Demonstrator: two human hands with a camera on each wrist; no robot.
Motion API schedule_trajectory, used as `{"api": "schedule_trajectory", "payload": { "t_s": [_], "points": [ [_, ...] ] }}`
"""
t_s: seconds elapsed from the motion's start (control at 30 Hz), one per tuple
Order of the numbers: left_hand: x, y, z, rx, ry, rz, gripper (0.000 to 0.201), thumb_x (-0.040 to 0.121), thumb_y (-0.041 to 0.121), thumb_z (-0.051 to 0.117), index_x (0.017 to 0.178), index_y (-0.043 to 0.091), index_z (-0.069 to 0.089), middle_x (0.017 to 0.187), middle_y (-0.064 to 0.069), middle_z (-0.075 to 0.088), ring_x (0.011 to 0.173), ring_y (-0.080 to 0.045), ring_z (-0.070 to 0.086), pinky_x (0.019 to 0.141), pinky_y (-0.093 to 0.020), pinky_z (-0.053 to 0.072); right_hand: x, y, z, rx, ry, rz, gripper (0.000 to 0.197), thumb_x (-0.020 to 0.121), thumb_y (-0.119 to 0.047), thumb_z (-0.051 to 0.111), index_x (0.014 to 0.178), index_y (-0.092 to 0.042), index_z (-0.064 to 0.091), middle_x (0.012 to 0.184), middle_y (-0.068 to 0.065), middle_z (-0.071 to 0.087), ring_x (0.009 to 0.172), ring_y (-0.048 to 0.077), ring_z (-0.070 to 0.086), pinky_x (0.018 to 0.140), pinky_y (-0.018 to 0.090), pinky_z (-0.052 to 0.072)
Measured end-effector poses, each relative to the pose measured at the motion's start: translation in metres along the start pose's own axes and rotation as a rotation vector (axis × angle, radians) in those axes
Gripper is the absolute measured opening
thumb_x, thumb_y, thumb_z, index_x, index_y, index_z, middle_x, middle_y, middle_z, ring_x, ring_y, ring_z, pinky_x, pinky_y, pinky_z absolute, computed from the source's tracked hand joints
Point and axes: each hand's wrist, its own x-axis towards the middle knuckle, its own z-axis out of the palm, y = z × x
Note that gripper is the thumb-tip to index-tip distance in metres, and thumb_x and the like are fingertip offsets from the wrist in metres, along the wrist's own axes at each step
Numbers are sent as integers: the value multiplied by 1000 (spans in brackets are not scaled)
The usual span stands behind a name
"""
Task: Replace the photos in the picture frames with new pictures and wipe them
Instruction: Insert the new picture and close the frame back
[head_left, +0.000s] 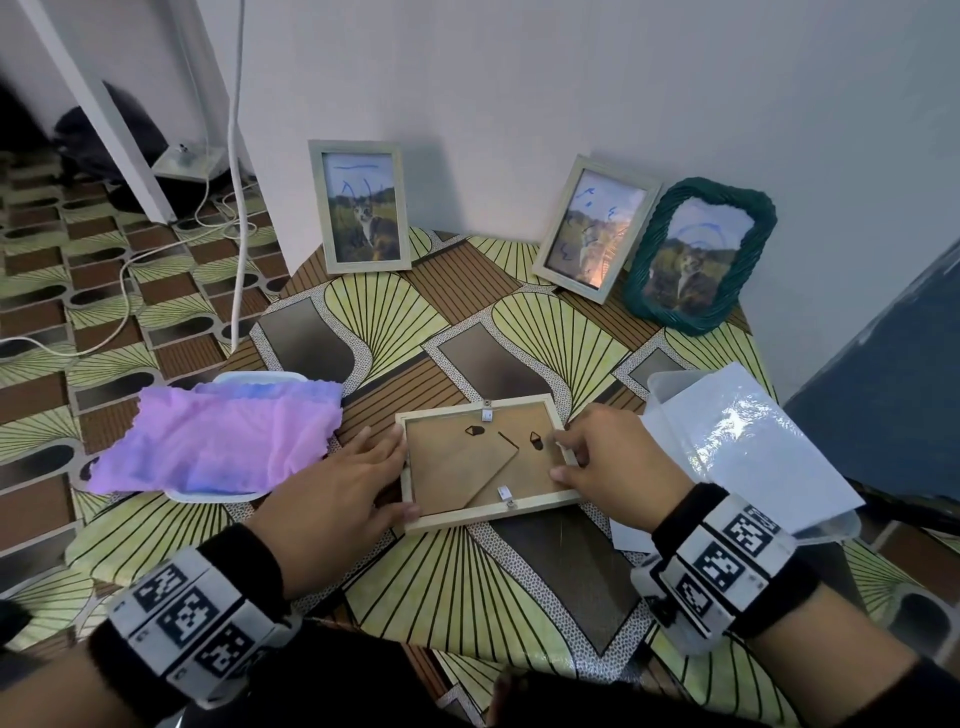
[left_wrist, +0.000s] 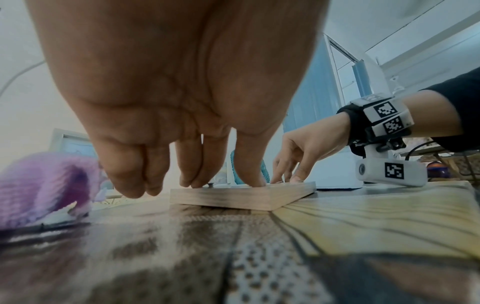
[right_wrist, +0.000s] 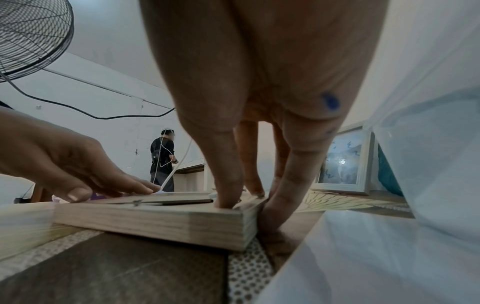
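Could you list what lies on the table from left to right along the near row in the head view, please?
Purple cloth → left hand → face-down wooden frame → right hand → clear plastic sleeve of sheets.

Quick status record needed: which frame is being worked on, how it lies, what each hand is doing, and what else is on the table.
frame in work: wooden frame, face down, backing board still in
left hand: fingers flat on the frame's left edge
right hand: fingers curled over the frame's right edge
cloth: purple, left of frame, untouched
standing frames: three by the wall, scribbled
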Motion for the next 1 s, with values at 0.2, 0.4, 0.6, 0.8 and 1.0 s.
{"api": "schedule_trajectory", "payload": {
  "t_s": [0.2,0.4,0.6,0.8,1.0],
  "points": [
    [1,1,1,-67,-11,63,63,100,44,43,155,27,16,161,14,2,148,-4,-2,117,-21,9,-1,-1,-1,-45,-33,-4,34,89,-34,68,121,-21,69,103,4,56,101,20,54,86,29,43],
    [2,9,5,4,-30,132,55,104,33,36,155,22,17,162,10,7,150,-12,-1,117,-22,9,-2,1,-1,-12,1,-22,39,87,-34,71,125,-25,67,101,-2,58,99,17,55,84,26,42],
    [-3,4,-2,30,4,197,62,99,50,37,154,25,21,162,10,12,149,-9,-4,115,-16,-4,-8,7,0,176,72,-20,23,79,-30,76,102,-26,76,77,-18,56,76,3,55,75,22,47],
    [1,17,-2,190,-76,295,81,92,67,27,156,24,3,163,6,0,148,-8,-10,112,-18,-16,0,3,-3,249,130,26,26,87,-27,68,109,-14,70,86,-1,66,80,13,60,74,27,48],
    [7,25,-4,282,-49,311,84,91,71,26,155,20,5,163,0,9,150,-13,5,120,-28,3,5,-4,-1,120,-6,79,26,93,-22,60,80,1,63,81,13,61,74,21,53,59,29,35]
  ]
}}
